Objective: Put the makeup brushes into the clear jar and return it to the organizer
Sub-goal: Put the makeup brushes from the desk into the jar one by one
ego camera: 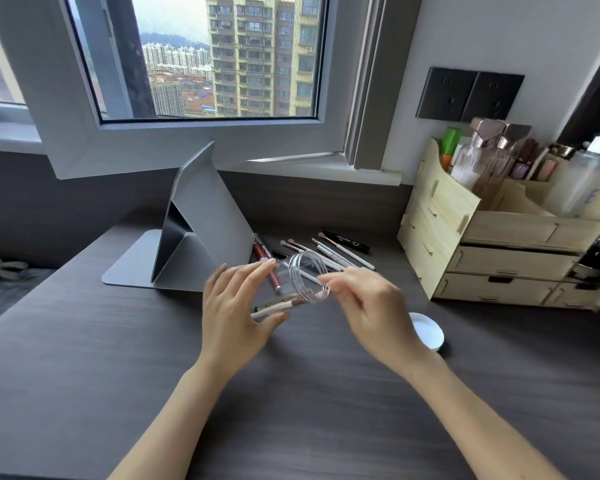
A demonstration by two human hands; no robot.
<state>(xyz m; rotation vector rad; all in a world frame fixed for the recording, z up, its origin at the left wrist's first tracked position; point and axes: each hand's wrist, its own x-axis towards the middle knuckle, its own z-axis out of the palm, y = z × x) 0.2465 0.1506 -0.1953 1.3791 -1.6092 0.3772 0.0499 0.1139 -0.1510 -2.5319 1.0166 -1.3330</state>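
Left of the clear jar (pixel 300 278), a folded grey stand (pixel 194 230) sits on the dark desk (pixel 84 358). The left hand (pixel 236 306) is wrapped around the jar's base, holding it tipped on its side above the desk, long axis running from lower left to upper right, mouth facing up and right. A few brushes (pixel 274 305) already lie inside along that axis. The right hand (pixel 368 306), at the mouth, pinches a white-handled brush (pixel 311 278) angled into the opening. Behind the jar, loose brushes (pixel 329 252) lie fanned. Right of it are the white lid (pixel 428 330) and wooden organizer (pixel 499 244).
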